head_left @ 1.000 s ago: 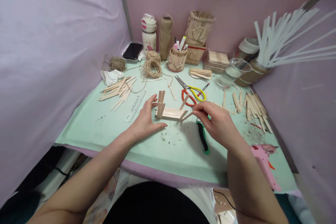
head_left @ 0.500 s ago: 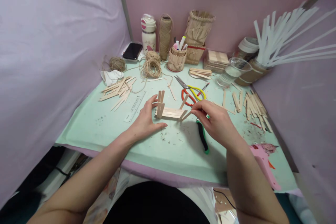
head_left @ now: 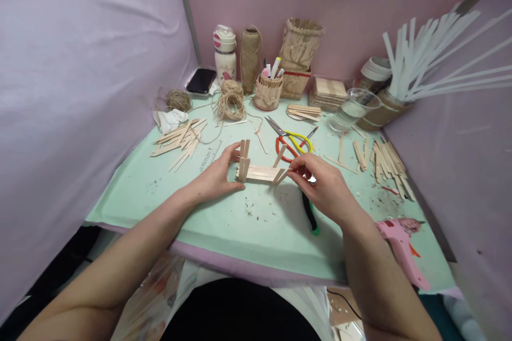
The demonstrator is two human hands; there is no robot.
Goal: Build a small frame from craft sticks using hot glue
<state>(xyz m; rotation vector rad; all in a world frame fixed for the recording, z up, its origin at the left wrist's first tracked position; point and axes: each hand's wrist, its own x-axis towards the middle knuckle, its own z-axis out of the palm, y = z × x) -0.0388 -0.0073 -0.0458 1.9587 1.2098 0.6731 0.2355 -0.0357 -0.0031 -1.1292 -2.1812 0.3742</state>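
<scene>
The stick frame (head_left: 261,172) stands mid-worktop (head_left: 152,197); at its nine o'clock the left hand (head_left: 216,178) curves around that end, thumb and fingers spread; at three o'clock the right hand (head_left: 320,184) pinches a slanting stick (head_left: 283,175); scissors (head_left: 285,132) lie at one o'clock, a black-and-green handle (head_left: 308,212) at four.

Both bare arms (head_left: 132,242) stretch forward, the left hand (head_left: 218,177) curved with its thumb (head_left: 236,186) wide of the fingers (head_left: 233,151), the right hand (head_left: 323,184) turned inward, fingertips (head_left: 294,163) pinched together
</scene>
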